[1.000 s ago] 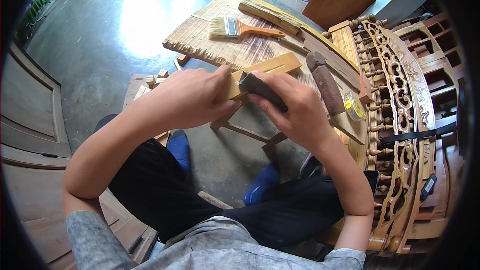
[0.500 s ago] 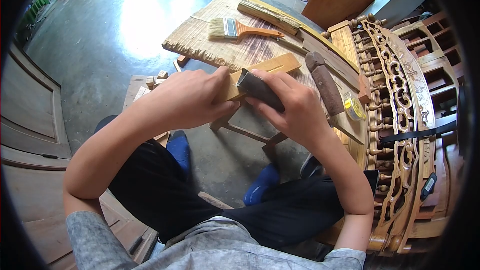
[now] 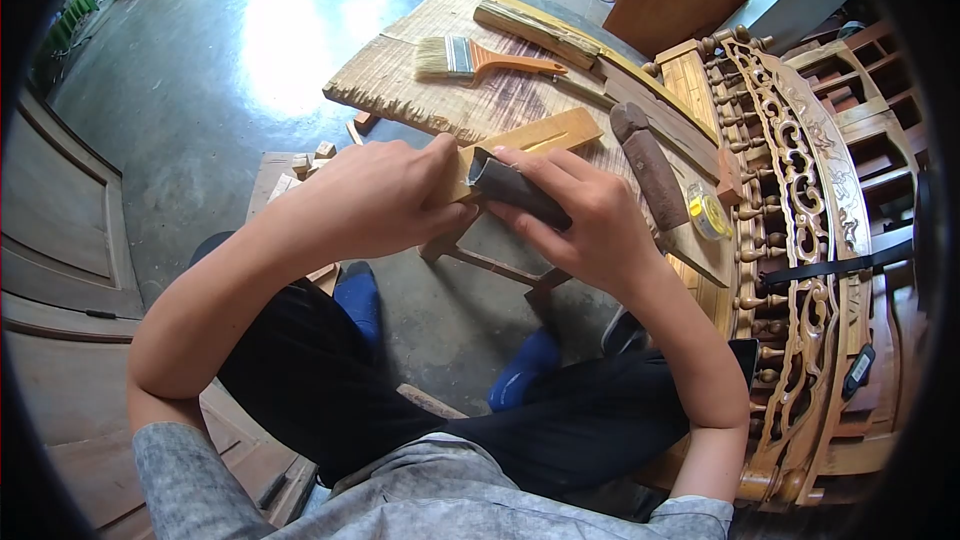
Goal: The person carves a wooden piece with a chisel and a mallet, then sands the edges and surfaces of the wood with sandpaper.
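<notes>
My left hand [image 3: 385, 190] is closed round the near end of a light wooden block [image 3: 545, 133], which slants up to the right over the work table's front edge. A slot shows in the block's upper face. In my right hand [image 3: 585, 210] is a folded piece of dark sandpaper [image 3: 515, 190], pinched between thumb and fingers. The sandpaper bears against the block's side, close to my left fingertips. Beyond them, a paintbrush [image 3: 490, 60] with an orange handle lies on the wooden table top [image 3: 385, 65].
At the table's right lie a brown, handle-like wooden piece [image 3: 650, 165] and a yellow tape measure [image 3: 710, 215]. Wood strips [image 3: 540, 32] run along the back edge. Carved furniture [image 3: 800, 190] stands close on the right, and a wooden panel [image 3: 65, 210] on the left.
My right hand has shifted very slightly with the sandpaper, whose folded end now sits a little further left and lower on the block. My left hand keeps its hold.
</notes>
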Motion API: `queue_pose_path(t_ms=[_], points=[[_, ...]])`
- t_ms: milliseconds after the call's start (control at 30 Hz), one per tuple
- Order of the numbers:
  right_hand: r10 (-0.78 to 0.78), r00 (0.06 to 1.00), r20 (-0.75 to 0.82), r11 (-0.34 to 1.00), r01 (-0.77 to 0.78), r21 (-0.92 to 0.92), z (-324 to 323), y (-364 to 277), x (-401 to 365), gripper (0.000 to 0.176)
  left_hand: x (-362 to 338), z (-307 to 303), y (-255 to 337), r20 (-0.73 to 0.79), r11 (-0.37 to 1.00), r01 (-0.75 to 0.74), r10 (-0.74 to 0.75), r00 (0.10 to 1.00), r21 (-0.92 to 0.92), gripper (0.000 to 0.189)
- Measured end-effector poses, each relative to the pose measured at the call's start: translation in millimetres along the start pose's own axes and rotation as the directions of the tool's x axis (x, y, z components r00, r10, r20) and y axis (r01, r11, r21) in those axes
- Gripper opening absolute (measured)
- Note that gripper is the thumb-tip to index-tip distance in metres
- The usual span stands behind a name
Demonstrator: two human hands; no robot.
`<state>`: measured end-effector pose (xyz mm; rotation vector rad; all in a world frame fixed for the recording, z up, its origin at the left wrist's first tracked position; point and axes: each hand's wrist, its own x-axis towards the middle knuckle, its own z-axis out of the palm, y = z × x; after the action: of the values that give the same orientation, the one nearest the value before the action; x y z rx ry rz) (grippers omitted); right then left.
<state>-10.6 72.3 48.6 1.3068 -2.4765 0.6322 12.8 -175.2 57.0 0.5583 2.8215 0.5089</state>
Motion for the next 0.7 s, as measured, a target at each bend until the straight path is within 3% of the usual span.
queue_pose_path(t_ms=[700], points=[[-0.091,0.995,-0.037,0.994,0.088,-0.068,9.2,2.2,-3.0,0.053,-0.7,-1.1,-0.1,0.005,1.0,0.0,0.0,1.0,0.002,0.055]])
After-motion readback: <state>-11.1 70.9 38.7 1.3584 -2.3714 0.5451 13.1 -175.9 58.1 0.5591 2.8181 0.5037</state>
